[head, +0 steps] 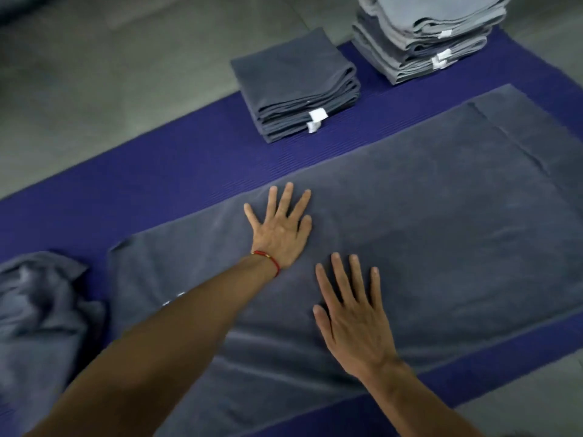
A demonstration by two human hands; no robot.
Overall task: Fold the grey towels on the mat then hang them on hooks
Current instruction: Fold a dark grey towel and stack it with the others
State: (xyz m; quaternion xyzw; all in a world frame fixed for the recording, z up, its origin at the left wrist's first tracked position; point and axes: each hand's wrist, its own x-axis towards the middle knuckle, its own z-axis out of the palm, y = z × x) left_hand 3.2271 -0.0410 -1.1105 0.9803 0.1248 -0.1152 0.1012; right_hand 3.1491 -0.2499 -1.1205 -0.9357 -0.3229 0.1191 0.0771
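A large dark grey towel [441, 222] lies spread flat across the blue mat [176, 175]. My left hand [280, 228], with a red thread bracelet at the wrist, presses flat on the towel near its far left part, fingers spread. My right hand [350, 313] also lies flat on the towel, closer to me, fingers straight. Neither hand grips any cloth. No hooks are in view.
A crumpled grey towel [41, 326] sits at the mat's left end. A pile of folded dark grey towels [296, 86] rests at the mat's far edge, and a taller stack of lighter grey folded towels [429, 33] stands behind it. Grey floor [94, 74] surrounds the mat.
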